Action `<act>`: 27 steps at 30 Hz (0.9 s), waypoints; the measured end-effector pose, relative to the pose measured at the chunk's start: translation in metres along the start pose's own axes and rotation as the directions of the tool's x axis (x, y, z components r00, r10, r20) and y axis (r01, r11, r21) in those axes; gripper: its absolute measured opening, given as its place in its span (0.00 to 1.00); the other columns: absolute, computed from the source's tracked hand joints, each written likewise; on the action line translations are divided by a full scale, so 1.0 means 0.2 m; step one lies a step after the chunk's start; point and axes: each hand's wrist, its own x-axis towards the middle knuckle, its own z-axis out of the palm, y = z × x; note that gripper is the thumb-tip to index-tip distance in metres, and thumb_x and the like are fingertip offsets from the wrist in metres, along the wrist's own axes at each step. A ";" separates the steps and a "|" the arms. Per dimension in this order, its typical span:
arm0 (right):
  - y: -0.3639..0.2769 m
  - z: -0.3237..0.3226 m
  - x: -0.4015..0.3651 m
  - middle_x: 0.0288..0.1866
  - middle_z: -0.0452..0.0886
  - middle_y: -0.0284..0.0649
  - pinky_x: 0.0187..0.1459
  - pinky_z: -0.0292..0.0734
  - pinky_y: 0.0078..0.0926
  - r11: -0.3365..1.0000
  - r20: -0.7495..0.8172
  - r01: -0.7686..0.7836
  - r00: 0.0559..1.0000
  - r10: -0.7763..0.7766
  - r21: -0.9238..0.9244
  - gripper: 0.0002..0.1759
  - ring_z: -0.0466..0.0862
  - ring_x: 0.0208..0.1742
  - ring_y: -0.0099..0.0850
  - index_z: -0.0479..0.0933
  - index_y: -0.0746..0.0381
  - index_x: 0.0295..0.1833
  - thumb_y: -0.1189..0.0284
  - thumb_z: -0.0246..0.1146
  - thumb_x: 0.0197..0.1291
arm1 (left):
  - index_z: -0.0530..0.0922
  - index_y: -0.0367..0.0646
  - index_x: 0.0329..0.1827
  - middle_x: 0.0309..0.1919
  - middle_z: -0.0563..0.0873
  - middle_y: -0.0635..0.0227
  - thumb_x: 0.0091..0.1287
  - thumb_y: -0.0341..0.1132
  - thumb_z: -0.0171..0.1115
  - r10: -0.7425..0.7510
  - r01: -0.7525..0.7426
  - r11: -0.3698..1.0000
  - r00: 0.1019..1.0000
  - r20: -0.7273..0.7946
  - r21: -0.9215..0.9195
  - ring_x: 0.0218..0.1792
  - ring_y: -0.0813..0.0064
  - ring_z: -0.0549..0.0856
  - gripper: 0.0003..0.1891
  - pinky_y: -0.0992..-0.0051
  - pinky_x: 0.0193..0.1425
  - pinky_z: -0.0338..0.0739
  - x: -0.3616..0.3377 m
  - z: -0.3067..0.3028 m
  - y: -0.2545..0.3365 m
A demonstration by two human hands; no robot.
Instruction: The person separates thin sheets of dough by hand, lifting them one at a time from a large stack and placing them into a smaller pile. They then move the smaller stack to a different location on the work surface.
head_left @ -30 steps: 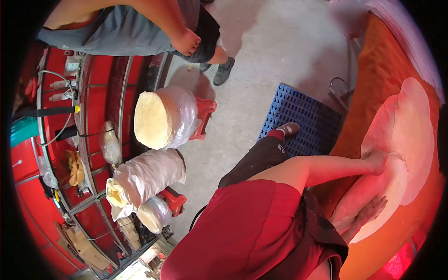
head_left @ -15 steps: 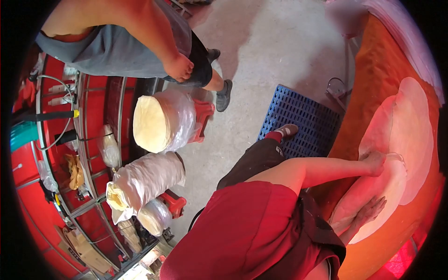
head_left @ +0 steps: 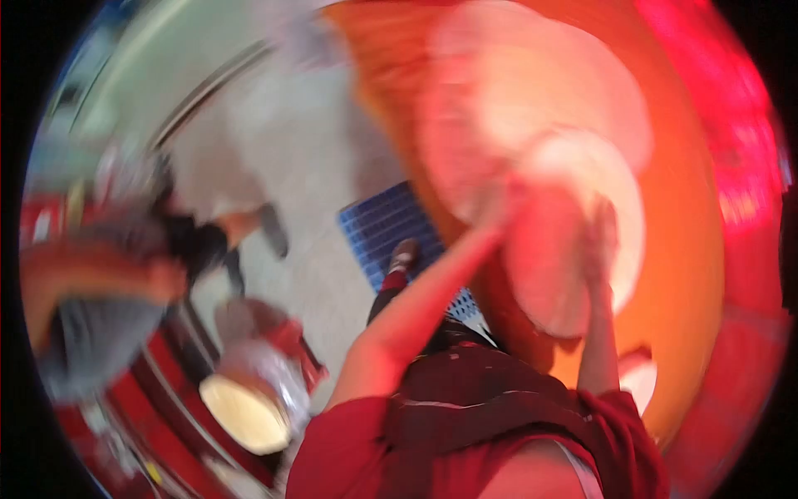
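Observation:
Several pale, thin, round sheets, like flatbread or dough, overlap on the orange cover to my right. The larger far sheets lie beyond my hands. A nearer round sheet is under my hands, its left part in reddish shade and its right edge bright. My left hand is at this sheet's upper left edge, its fingers smeared by motion. Along the sheet's right part lies my right hand, blurred, with its fingers stretched out away from me. Whether either hand pinches an edge is not clear.
A blue slatted floor mat lies by my foot. At left a person in a grey top stands near a plastic-wrapped stack of round sheets on a red stool. A small white piece shows beside my right arm.
My view has swung right, bringing the orange surface to the middle and blurring the picture. My left hand is now at the near sheet's upper left edge; the other person appears farther left.

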 end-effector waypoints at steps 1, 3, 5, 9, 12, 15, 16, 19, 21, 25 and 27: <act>-0.11 -0.10 0.02 0.63 0.55 0.45 0.61 0.46 0.35 0.996 -0.055 -0.084 0.995 0.083 -0.006 0.27 0.54 0.64 0.38 0.56 0.61 0.61 0.64 0.50 0.56 | 0.69 0.41 0.16 0.09 0.67 0.65 0.53 0.34 0.54 0.008 -0.010 0.990 1.000 0.017 0.140 0.13 0.73 0.67 0.10 0.72 0.17 0.62 0.01 -0.02 0.03; -0.09 -0.08 -0.02 0.64 0.53 0.44 0.61 0.41 0.38 0.969 -0.078 -0.230 0.972 0.223 -0.095 0.27 0.51 0.65 0.38 0.56 0.59 0.61 0.62 0.50 0.57 | 0.68 0.39 0.16 0.10 0.67 0.73 0.53 0.34 0.56 -0.034 0.019 0.982 0.997 0.076 0.190 0.15 0.84 0.66 0.12 0.80 0.16 0.59 0.03 -0.08 0.12; -0.10 -0.04 -0.04 0.64 0.52 0.43 0.62 0.39 0.40 0.958 -0.086 -0.261 0.964 0.252 -0.115 0.28 0.50 0.65 0.37 0.56 0.58 0.61 0.60 0.49 0.56 | 0.67 0.39 0.16 0.09 0.67 0.70 0.52 0.34 0.57 -0.046 0.026 0.983 0.994 0.104 0.184 0.14 0.81 0.66 0.12 0.77 0.17 0.60 0.04 -0.09 0.13; -0.08 0.01 -0.05 0.65 0.51 0.41 0.62 0.38 0.41 0.964 -0.081 -0.244 0.968 0.236 -0.104 0.29 0.48 0.66 0.38 0.56 0.57 0.61 0.55 0.48 0.56 | 0.66 0.39 0.15 0.10 0.67 0.71 0.53 0.37 0.57 -0.195 0.203 0.975 0.976 0.094 -0.088 0.15 0.81 0.65 0.15 0.76 0.19 0.60 0.05 -0.07 0.01; -0.06 0.04 -0.04 0.65 0.51 0.41 0.62 0.38 0.42 0.961 -0.089 -0.249 0.967 0.240 -0.117 0.29 0.48 0.66 0.38 0.57 0.57 0.60 0.54 0.47 0.56 | 0.65 0.40 0.15 0.11 0.66 0.73 0.55 0.38 0.56 -0.122 0.122 0.990 0.993 -0.012 0.066 0.16 0.83 0.65 0.15 0.79 0.19 0.60 0.06 -0.06 0.00; -0.07 0.01 -0.05 0.65 0.50 0.39 0.62 0.38 0.39 0.959 -0.068 -0.267 0.963 0.261 -0.100 0.28 0.48 0.66 0.36 0.55 0.57 0.61 0.58 0.48 0.57 | 0.66 0.39 0.17 0.13 0.68 0.74 0.57 0.38 0.55 -0.204 0.204 0.974 0.979 -0.010 0.094 0.17 0.84 0.65 0.15 0.80 0.20 0.59 0.06 -0.05 0.06; -0.05 0.00 -0.07 0.64 0.52 0.41 0.62 0.37 0.43 0.969 -0.067 -0.245 0.968 0.243 -0.026 0.29 0.48 0.66 0.39 0.56 0.56 0.61 0.54 0.47 0.56 | 0.66 0.39 0.17 0.13 0.68 0.74 0.57 0.38 0.55 -0.202 0.201 0.974 0.979 0.007 0.103 0.17 0.84 0.65 0.15 0.80 0.20 0.59 0.06 -0.05 0.03; -0.04 -0.20 -0.22 0.65 0.52 0.38 0.62 0.40 0.44 0.935 -0.145 -0.352 0.924 0.355 0.050 0.28 0.47 0.66 0.37 0.52 0.55 0.62 0.60 0.48 0.57 | 0.67 0.38 0.28 0.20 0.73 0.72 0.59 0.36 0.53 -0.192 0.199 0.969 0.980 0.058 -0.146 0.20 0.83 0.69 0.10 0.80 0.22 0.63 0.07 -0.06 -0.03; -0.04 -0.17 -0.38 0.64 0.52 0.39 0.61 0.44 0.41 0.720 -0.305 -0.127 0.845 0.438 0.682 0.28 0.48 0.66 0.36 0.51 0.58 0.63 0.64 0.48 0.57 | 0.63 0.36 0.42 0.31 0.75 0.64 0.60 0.33 0.51 -0.173 0.197 0.947 0.978 0.116 -0.253 0.29 0.78 0.74 0.12 0.78 0.30 0.69 0.04 -0.06 0.09; 0.00 -0.10 -0.57 0.63 0.53 0.45 0.59 0.55 0.30 0.441 -0.269 -0.243 0.516 0.813 0.864 0.28 0.54 0.64 0.33 0.50 0.68 0.61 0.75 0.50 0.55 | 0.57 0.35 0.49 0.38 0.73 0.57 0.60 0.31 0.50 0.047 -0.025 0.973 0.995 0.087 -0.229 0.37 0.74 0.74 0.17 0.76 0.39 0.70 0.02 0.00 0.10; 0.01 -0.02 -0.52 0.62 0.55 0.48 0.58 0.56 0.28 0.452 -0.289 -0.265 0.483 0.827 0.852 0.29 0.56 0.62 0.33 0.50 0.70 0.60 0.76 0.52 0.54 | 0.53 0.36 0.54 0.40 0.75 0.61 0.60 0.34 0.53 0.014 -0.014 1.000 0.999 0.034 0.002 0.42 0.73 0.75 0.24 0.79 0.45 0.69 0.01 0.03 0.14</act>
